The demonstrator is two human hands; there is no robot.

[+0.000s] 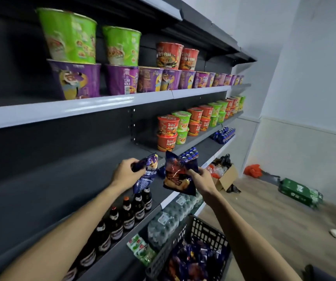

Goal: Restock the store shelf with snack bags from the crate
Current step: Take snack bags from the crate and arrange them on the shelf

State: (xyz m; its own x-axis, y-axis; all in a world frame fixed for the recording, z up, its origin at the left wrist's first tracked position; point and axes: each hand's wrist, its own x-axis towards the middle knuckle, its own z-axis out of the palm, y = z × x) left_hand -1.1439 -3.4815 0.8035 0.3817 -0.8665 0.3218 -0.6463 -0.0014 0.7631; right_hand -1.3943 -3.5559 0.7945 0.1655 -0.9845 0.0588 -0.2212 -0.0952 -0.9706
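Left hand (125, 173) grips one bag (145, 173); right hand (200, 179) pinches a second bag (178, 175). Both bags are held above the bare shelf (94, 169), near its front edge. Risk: a bag slips onto the bottles (130, 211) below. Open room lies leftward; cups (167, 131) bound the right. Crate (195, 248) sits below.

dark blue snack bags (178, 175) (red-orange print), black lattice crate (201, 230)
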